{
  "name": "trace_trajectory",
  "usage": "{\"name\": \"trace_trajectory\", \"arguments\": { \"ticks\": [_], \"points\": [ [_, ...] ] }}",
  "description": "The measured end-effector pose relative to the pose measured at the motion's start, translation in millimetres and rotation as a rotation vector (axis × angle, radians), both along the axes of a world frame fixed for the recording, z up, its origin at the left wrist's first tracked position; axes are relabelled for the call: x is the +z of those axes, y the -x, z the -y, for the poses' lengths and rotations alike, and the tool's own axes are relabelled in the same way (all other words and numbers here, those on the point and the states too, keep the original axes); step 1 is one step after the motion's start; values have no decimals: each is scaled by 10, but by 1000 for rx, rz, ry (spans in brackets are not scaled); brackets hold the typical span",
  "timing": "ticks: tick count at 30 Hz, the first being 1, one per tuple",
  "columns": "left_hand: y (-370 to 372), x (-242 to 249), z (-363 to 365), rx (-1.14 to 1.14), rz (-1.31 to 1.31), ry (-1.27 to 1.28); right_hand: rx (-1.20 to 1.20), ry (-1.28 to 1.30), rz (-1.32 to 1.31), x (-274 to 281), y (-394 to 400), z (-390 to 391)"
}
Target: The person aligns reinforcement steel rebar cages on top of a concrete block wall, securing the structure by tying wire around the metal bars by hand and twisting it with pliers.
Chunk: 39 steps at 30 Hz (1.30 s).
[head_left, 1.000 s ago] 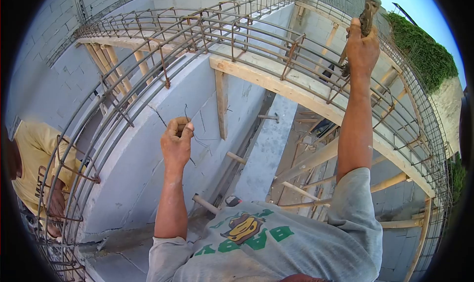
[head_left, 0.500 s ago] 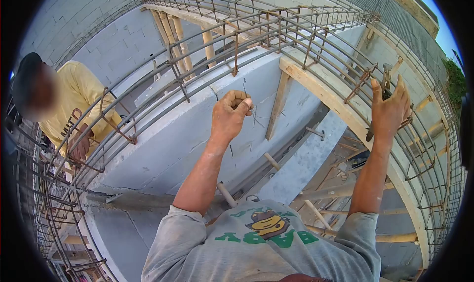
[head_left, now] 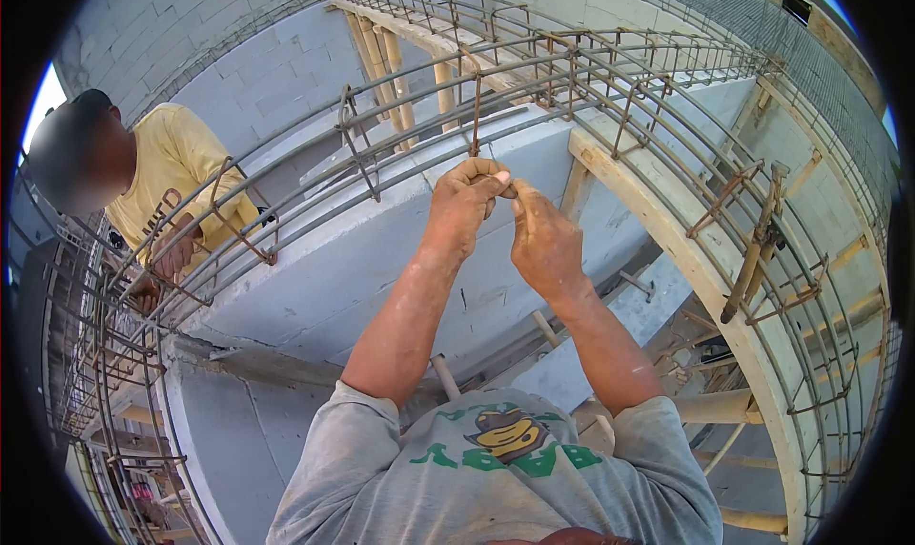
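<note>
My left hand [head_left: 465,206] is closed in a pinch, just below a rusty stirrup leg [head_left: 476,116] of the rebar cage. Meeting it at the fingertips, my right hand [head_left: 546,245] is pinched too. Thin tie wire is between the fingers, mostly hidden by them now; loose strands showed at the left hand a moment ago. To the right, a pair of rusty pincers [head_left: 760,249] rests on the rebar cage [head_left: 658,130], apart from both hands.
A pale block wall [head_left: 324,278] runs beneath the bars, with a timber formwork board [head_left: 658,216] curving off rightward. At left, a person in a yellow shirt [head_left: 181,168] has their hands at the bars. Wooden poles [head_left: 710,407] and a plank [head_left: 558,373] lie below.
My right hand has let go of the pincers, leaving them on the rebar, and moved left to meet my left hand. The view has shifted slightly.
</note>
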<state>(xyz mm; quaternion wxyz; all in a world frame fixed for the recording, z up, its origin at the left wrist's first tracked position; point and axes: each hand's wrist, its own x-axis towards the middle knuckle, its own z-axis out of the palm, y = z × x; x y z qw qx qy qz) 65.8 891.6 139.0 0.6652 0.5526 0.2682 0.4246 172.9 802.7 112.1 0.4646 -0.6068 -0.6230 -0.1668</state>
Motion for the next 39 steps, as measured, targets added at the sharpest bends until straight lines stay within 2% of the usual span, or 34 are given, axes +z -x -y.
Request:
{"name": "trace_trajectory", "arguments": {
  "ticks": [2,5,9,12,13,16,24,27,30,33,36,39],
  "points": [
    [-91,62,10,10,46,36,48,-40,-40,112,-140,-69],
    [-219,158,-17,77,-4,-38,43,-117,-15,242,-389,-198],
    [-165,117,-211,496,-292,-398,-15,-30,-70,703,-618,-326],
    [-175,30,-313,835,-377,-731,0,103,-115,972,-702,-596],
    [-166,102,-267,793,-480,-689,21,124,-98,1001,-721,-722],
    [-248,49,-367,743,-450,-650,-18,331,7,1156,-648,-997],
    [-266,24,-448,624,-632,-936,-22,492,252,1337,-376,-1346],
    [-239,59,-474,612,-591,-930,50,569,148,1354,-449,-1340],
    [-185,102,-501,564,-620,-831,174,668,-161,1390,-423,-1113],
    [-203,123,-557,556,-623,-770,191,326,-122,1065,-549,-1030],
    [-241,132,-560,517,-663,-646,231,501,-518,1008,-512,-879],
    [-290,159,-599,454,-658,-558,182,395,-377,658,-671,-1108]
  ]
}}
